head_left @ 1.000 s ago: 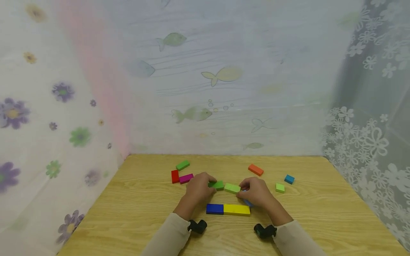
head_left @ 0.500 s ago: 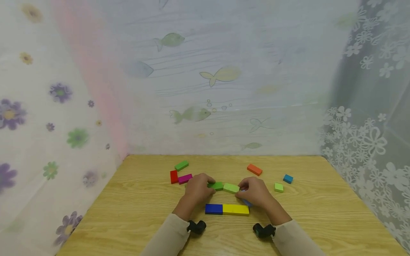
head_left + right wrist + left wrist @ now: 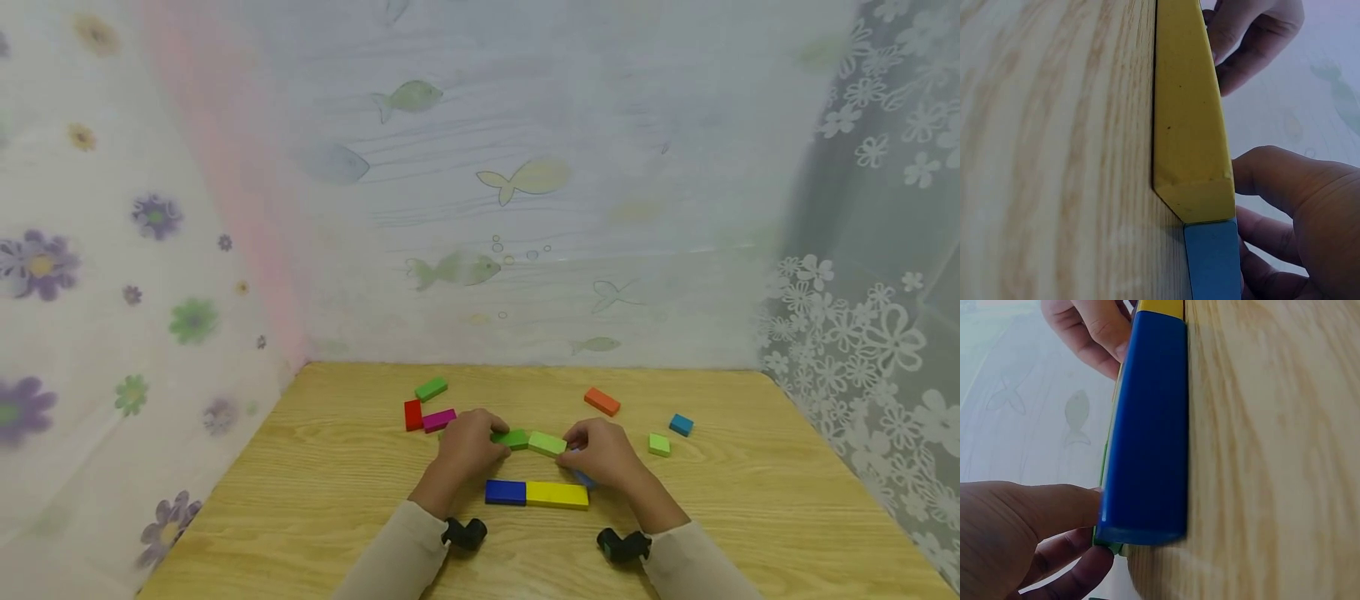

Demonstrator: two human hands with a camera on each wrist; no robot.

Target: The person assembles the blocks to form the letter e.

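Left hand [image 3: 467, 446] pinches dark green block [image 3: 512, 437], right hand [image 3: 603, 454] pinches light green block [image 3: 547, 443]; uneven squeeze could skew their joint

Even, soft light; wrist views perhaps blurred.

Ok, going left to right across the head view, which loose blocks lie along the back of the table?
red block → dark green block → magenta block → orange block → light green square block → blue cube.
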